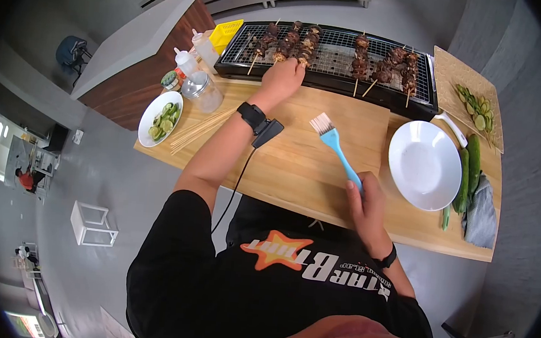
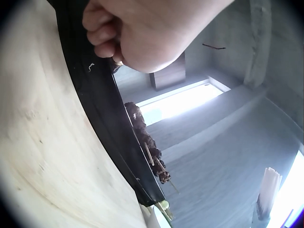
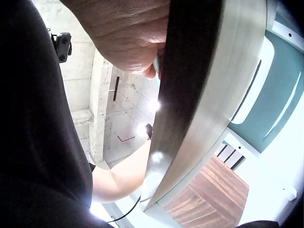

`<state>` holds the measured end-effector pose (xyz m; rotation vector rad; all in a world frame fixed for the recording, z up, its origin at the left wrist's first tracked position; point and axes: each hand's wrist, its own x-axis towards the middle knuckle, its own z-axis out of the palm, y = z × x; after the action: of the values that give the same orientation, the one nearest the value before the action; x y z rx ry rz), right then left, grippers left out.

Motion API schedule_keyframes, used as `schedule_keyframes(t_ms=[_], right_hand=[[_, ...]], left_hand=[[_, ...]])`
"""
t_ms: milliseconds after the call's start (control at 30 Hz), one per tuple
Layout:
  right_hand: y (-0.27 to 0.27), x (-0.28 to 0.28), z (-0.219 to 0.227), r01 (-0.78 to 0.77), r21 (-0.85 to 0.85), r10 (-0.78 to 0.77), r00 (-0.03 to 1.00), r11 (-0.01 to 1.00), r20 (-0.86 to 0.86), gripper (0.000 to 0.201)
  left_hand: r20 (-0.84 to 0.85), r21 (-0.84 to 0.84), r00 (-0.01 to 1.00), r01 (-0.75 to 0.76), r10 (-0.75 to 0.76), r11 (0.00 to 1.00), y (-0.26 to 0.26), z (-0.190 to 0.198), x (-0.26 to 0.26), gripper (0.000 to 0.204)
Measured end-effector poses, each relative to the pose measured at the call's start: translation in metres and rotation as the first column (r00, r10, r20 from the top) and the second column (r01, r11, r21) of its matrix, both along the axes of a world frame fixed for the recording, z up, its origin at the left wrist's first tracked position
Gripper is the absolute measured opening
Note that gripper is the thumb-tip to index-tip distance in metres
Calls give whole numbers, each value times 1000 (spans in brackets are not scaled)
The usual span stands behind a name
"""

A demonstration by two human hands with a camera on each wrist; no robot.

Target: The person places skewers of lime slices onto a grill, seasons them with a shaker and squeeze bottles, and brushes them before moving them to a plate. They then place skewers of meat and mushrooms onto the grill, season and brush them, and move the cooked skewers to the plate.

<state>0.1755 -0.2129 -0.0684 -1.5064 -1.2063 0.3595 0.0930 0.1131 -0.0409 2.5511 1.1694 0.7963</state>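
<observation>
My left hand (image 1: 283, 80) is at the front edge of the black grill (image 1: 329, 83), fingers curled round the near end of a meat skewer (image 1: 310, 38). The stick itself is hidden inside the fist. In the left wrist view the left hand (image 2: 142, 33) shows curled fingers beside the grill's dark side wall (image 2: 102, 99). More browned skewers (image 1: 360, 58) lie across the wire grate. My right hand (image 1: 370, 210) grips the handle of a light blue basting brush (image 1: 340, 148), its pale bristles pointing up over the wooden table. In the right wrist view the table edge mostly hides the brush.
At right are a white bowl (image 1: 395, 151), cucumbers (image 1: 474, 162), a grey cloth (image 1: 482, 216) and a board (image 1: 453, 66) with cucumber slices. At left stand squeeze bottles (image 1: 186, 63), a glass jar (image 1: 207, 96), bamboo sticks (image 1: 196, 130), a bowl (image 1: 144, 122) of slices and a yellow basket (image 1: 225, 34).
</observation>
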Motion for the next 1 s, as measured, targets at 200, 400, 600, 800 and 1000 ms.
schedule_keyframes(t_ms=[200,400,600,800,1000], right_hand=[[-1,0,-3,20,38,-20,1000,999,-14,17],[-2,1,-2,31,55,-30,1000,998,-10,16],[-3,2,-3,38,59,-37,999,997,-23,15],[-1,1,-2,16,70,-16,1000,997,-10,16],[-2,1,0,22,48,-22,1000,999,6,16]], left_hand=[[185,120,977,85,-106,989,-35,27,10,35],[212,-398,934,352,-288,847,-54,-11,57,35],[480,-533,846,493,-234,687,-56,-31,72,26],[610,-366,784,408,-115,836,-38,-36,58,21],[634,-387,767,423,-97,819,-20,-54,43,21]])
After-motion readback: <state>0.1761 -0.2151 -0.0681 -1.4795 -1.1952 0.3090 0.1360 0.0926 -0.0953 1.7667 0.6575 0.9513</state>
